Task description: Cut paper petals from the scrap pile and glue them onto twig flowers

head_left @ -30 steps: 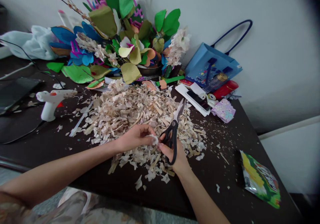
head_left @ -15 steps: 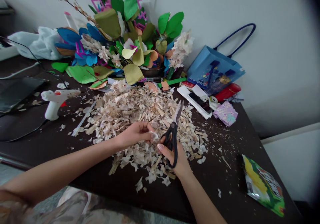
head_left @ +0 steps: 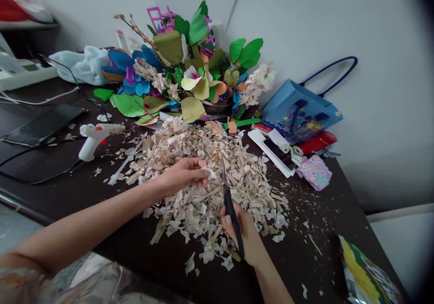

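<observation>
My left hand (head_left: 186,175) pinches a small pale petal-like piece (head_left: 209,173) between thumb and fingers, over a heap of dry cream flakes (head_left: 183,145). Black-handled scissors (head_left: 229,200) are in my right hand (head_left: 242,227), fingers around the handles. Their blades point up and away, seen nearly edge-on, just right of the pale piece and apart from it. Whether the blades are parted cannot be made out. Behind the heap stands an arrangement of felt-like leaves and petals (head_left: 193,68) in green, blue, olive and pink, with pale flower clusters (head_left: 259,84).
A white glue gun (head_left: 93,141) lies left with its black cord; a dark phone-like slab (head_left: 44,124) is beyond it. A blue bag (head_left: 298,109), a lilac packet (head_left: 314,172) and a red item (head_left: 318,143) sit right. A green-yellow packet (head_left: 368,268) lies near the right edge.
The scissors have turned from showing their broad side to nearly edge-on, with the blades swinging left. My left hand keeps its pinch on the pale piece. The whole view has shifted.
</observation>
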Demonstrator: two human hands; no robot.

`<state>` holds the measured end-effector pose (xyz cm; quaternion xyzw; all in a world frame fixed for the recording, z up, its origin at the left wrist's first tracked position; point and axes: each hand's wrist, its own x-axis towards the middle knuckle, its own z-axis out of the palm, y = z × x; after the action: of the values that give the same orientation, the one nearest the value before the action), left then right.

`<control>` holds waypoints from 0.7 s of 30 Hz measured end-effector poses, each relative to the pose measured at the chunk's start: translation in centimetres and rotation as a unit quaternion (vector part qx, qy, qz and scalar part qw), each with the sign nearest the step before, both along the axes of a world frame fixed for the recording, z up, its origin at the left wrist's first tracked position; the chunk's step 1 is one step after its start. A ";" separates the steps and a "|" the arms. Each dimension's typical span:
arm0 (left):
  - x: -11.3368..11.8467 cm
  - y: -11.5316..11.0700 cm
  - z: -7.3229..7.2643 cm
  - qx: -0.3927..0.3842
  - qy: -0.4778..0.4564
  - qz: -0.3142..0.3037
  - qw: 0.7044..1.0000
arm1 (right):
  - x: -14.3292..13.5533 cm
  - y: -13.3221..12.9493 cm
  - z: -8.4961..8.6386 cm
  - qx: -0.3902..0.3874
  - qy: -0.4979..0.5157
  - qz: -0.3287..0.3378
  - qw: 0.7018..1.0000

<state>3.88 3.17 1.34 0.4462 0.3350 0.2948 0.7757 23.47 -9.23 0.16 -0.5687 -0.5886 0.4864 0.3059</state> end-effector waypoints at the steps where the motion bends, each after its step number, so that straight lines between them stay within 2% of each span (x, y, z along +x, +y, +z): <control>1: -0.1 0.2 0.0 0.008 0.001 0.009 1.000 | 0.1 0.0 0.0 -0.001 -0.018 0.007 1.000; 8: -0.7 0.8 0.5 0.084 0.026 0.037 0.995 | 0.4 0.3 -0.3 0.011 -0.071 0.043 0.996; 15: -0.7 0.7 0.7 0.146 0.040 0.058 0.987 | 0.0 0.2 -0.1 -0.008 -0.031 0.025 0.999; 21: -0.7 0.7 0.4 0.155 0.048 0.073 0.984 | 0.0 0.2 -0.4 -0.016 -0.024 0.028 0.999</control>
<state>3.16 3.90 1.76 0.5492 0.3535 0.3775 0.6565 23.49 -9.02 -0.23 -0.5679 -0.6037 0.4907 0.2689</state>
